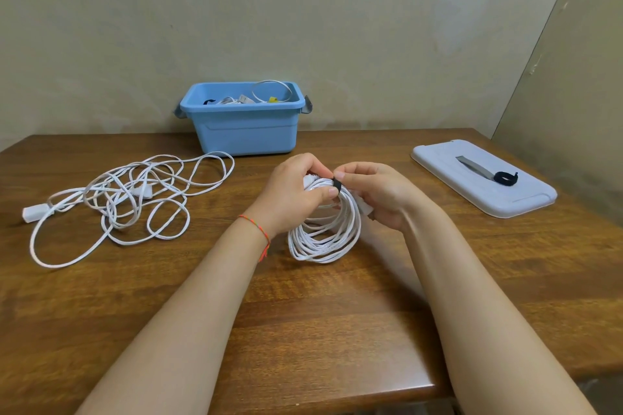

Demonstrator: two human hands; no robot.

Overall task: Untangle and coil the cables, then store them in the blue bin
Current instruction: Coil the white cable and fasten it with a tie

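A coiled white cable (323, 239) hangs above the middle of the wooden table, held up by both hands at its top. My left hand (293, 192) grips the coil's top, thumb across the strands. My right hand (374, 192) pinches a black strap (337, 186) wrapped round the bundle. A second white cable (135, 202) lies tangled and loose on the table at the left, a white plug at its far left end. The blue bin (246, 131) stands at the back centre with several cables and a yellow tag inside.
The bin's pale lid (472, 192) lies flat at the right of the table (303, 313), with a grey strap and a rolled black strap (505, 177) on it. A wall stands close behind and at the right. The table's front edge runs near my right forearm.
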